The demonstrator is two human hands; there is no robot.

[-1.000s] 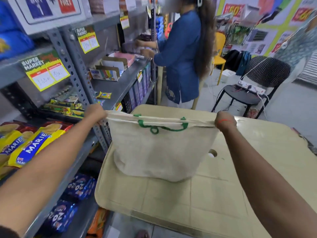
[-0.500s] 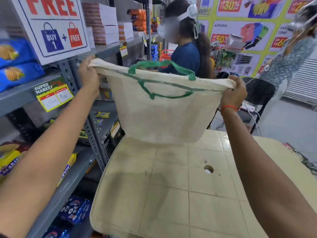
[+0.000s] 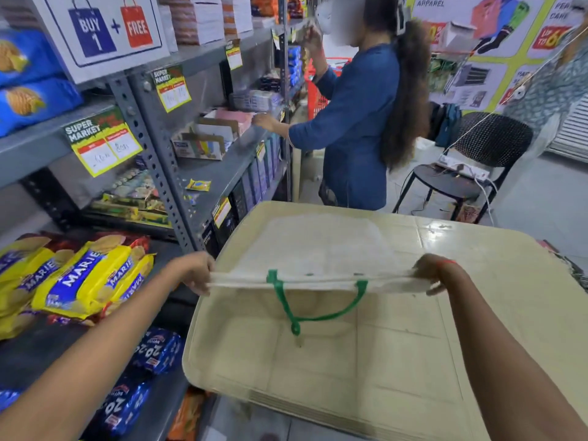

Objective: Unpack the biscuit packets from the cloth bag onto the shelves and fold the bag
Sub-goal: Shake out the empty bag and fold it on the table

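Note:
The cream cloth bag [image 3: 321,246] with green handles lies flat on the beige table [image 3: 397,361], its body stretched away from me. My left hand [image 3: 194,272] pinches the bag's left top corner and my right hand [image 3: 436,272] pinches the right top corner, holding the mouth edge taut just above the table. One green handle hangs down toward me. Yellow Marie biscuit packets [image 3: 82,281] lie on the grey shelf [image 3: 28,354] to my left. Blue 20-20 packets [image 3: 152,348] sit on the shelf below.
Grey metal shelving [image 3: 149,132] with price tags runs along the left. A person in blue [image 3: 356,122] stands at the shelves beyond the table. A black chair [image 3: 461,173] with a power strip stands at the back right. Another person [image 3: 553,90] is at the far right.
Both hands raised the bag into the air, then brought it down. It now lies spread flat on the table with its mouth edge toward me.

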